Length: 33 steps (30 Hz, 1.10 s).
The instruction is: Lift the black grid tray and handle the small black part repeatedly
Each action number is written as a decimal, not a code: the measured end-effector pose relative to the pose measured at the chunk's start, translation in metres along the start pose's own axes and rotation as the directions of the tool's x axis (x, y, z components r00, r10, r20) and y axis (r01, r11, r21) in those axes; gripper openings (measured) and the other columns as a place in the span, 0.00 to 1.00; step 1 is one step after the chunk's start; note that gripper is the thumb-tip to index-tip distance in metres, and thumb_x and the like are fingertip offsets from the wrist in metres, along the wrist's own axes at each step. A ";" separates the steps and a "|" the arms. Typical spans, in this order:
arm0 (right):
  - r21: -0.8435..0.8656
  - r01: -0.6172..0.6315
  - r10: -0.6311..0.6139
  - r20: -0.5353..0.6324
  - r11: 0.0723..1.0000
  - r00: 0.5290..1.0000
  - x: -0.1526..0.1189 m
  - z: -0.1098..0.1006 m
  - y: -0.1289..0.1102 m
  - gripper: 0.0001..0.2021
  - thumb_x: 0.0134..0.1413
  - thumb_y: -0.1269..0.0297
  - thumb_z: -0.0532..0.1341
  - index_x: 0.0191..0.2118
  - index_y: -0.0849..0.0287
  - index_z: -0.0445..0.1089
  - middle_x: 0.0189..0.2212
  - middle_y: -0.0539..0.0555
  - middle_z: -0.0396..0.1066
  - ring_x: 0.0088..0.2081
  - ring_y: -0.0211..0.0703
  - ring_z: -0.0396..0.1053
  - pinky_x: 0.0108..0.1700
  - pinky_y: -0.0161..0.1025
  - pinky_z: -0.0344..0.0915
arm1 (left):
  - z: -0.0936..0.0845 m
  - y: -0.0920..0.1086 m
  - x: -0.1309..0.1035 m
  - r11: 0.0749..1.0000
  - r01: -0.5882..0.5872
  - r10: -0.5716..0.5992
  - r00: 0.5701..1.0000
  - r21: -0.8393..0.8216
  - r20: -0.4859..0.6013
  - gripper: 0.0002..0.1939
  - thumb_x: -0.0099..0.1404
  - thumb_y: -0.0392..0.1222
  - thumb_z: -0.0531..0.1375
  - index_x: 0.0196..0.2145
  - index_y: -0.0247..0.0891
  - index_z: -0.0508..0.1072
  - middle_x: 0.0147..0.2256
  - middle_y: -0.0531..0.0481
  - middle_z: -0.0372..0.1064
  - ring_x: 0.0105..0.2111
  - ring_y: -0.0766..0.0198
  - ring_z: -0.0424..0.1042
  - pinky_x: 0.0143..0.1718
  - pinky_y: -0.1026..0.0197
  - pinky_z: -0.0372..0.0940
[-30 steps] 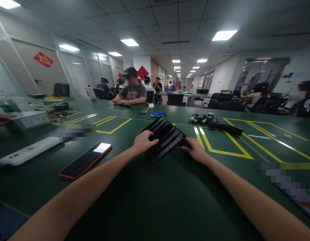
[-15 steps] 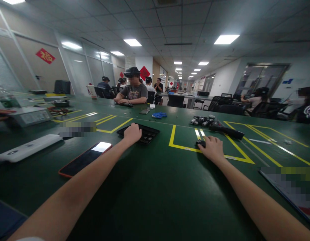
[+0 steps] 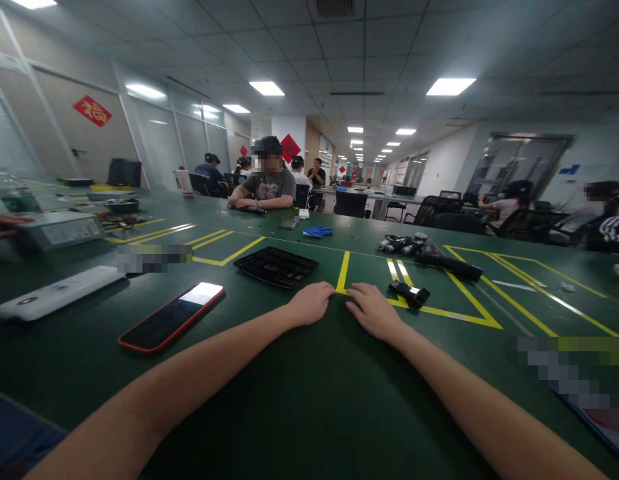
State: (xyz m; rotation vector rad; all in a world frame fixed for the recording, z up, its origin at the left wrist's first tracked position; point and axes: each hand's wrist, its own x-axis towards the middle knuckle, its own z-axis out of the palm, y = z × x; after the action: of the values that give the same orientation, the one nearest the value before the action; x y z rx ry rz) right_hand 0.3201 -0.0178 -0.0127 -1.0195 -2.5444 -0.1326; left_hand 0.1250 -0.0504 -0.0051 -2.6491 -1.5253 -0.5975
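Observation:
My left hand (image 3: 312, 303) rests on the green table with its fingers curled together; nothing shows in it. Close beside it, my right hand (image 3: 373, 311) lies with thumb and fingers apart, holding nothing. The two hands nearly meet at the corner of a yellow tape outline. Beyond my left hand sits a black plastic tray (image 3: 276, 267) with shallow compartments, apart from the fingers. To the right of my right hand, a small black oblong device (image 3: 409, 294) with a shiny face lies across the yellow tape. Its exact kind is unclear.
An orange-edged phone (image 3: 172, 319) and a white oblong device (image 3: 59, 293) lie left. Farther back are a blue glove (image 3: 317, 231), a bundle of black cables (image 3: 403, 244) and a black rod-like object (image 3: 452, 265). A person (image 3: 269, 183) sits across the table; another's hand shows at far left.
My left hand has left the black tray and moved right and nearer. My right hand has let go of the small black device and moved left, so both hands are now close together.

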 end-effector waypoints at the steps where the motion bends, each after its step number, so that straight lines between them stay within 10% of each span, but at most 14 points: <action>1: -0.071 -0.062 0.058 -0.056 0.995 0.997 -0.001 -0.004 0.013 0.19 0.58 0.59 0.48 0.51 0.61 0.64 0.52 0.60 0.63 0.55 0.53 0.56 0.57 0.55 0.50 | -0.003 0.006 -0.004 1.000 -0.029 0.029 0.999 0.007 -0.019 0.16 0.61 0.32 0.50 0.46 0.32 0.68 0.48 0.40 0.66 0.49 0.58 0.64 0.52 0.54 0.58; 4: -0.254 -0.278 0.241 -0.167 0.926 0.956 -0.010 -0.012 0.061 0.19 0.56 0.62 0.50 0.51 0.62 0.63 0.54 0.62 0.60 0.57 0.57 0.52 0.57 0.60 0.44 | -0.011 0.032 -0.017 0.974 -0.225 0.225 0.974 -0.034 0.022 0.15 0.62 0.36 0.53 0.46 0.35 0.68 0.49 0.42 0.65 0.52 0.58 0.62 0.53 0.54 0.57; 8: -0.240 -0.408 0.418 -0.014 0.881 0.909 -0.027 -0.008 0.112 0.20 0.56 0.61 0.49 0.52 0.65 0.62 0.46 0.64 0.67 0.50 0.55 0.61 0.53 0.54 0.51 | -0.015 0.059 -0.027 0.924 -0.372 0.381 0.918 -0.093 0.115 0.12 0.64 0.36 0.51 0.44 0.36 0.69 0.46 0.44 0.68 0.48 0.61 0.65 0.51 0.58 0.59; 14: -0.220 -0.448 0.462 0.013 0.867 0.887 -0.029 -0.002 0.122 0.21 0.57 0.60 0.48 0.52 0.63 0.61 0.46 0.65 0.66 0.48 0.55 0.61 0.46 0.46 0.57 | -0.014 0.040 -0.016 0.987 -0.061 0.070 0.996 0.147 -0.053 0.14 0.64 0.35 0.49 0.44 0.31 0.69 0.47 0.39 0.65 0.48 0.55 0.64 0.48 0.53 0.61; 19: -0.212 -0.459 0.473 0.019 0.863 0.881 -0.028 -0.005 0.116 0.21 0.57 0.59 0.47 0.53 0.63 0.61 0.46 0.65 0.66 0.48 0.57 0.60 0.44 0.46 0.58 | -0.019 0.010 -0.011 0.927 0.154 -0.200 0.974 0.343 0.105 0.12 0.59 0.28 0.50 0.29 0.29 0.73 0.31 0.37 0.68 0.34 0.52 0.70 0.33 0.53 0.66; 23: -0.201 -0.462 0.476 0.026 0.864 0.879 -0.028 -0.006 0.117 0.22 0.57 0.59 0.47 0.54 0.63 0.61 0.47 0.66 0.66 0.49 0.57 0.60 0.45 0.47 0.58 | -0.022 -0.002 -0.008 0.960 0.255 -0.261 0.964 0.113 0.045 0.09 0.57 0.28 0.53 0.25 0.32 0.72 0.31 0.41 0.68 0.34 0.56 0.70 0.35 0.56 0.65; 27: -0.186 -0.476 0.487 0.015 0.860 0.873 -0.028 -0.007 0.114 0.21 0.57 0.59 0.47 0.53 0.62 0.61 0.47 0.66 0.65 0.49 0.58 0.60 0.45 0.47 0.58 | -0.043 -0.031 0.010 0.736 0.485 -0.567 0.823 -0.472 -0.039 0.06 0.53 0.31 0.55 0.29 0.34 0.72 0.27 0.47 0.69 0.29 0.63 0.70 0.31 0.61 0.66; 33: -0.186 -0.502 0.513 0.009 0.844 0.859 -0.027 -0.009 0.109 0.20 0.56 0.60 0.48 0.53 0.62 0.62 0.47 0.65 0.65 0.48 0.58 0.59 0.45 0.47 0.59 | -0.086 -0.099 0.016 0.623 0.678 -0.754 0.654 -0.390 -0.067 0.10 0.57 0.39 0.51 0.29 0.32 0.70 0.25 0.44 0.68 0.27 0.60 0.70 0.24 0.62 0.64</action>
State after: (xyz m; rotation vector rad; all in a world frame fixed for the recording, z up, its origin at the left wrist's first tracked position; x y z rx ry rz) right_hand 0.4154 0.0425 -0.0214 -1.7559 -2.2434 -0.1834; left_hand 0.0217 -0.0039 0.0634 -1.8999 -2.5974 -1.2374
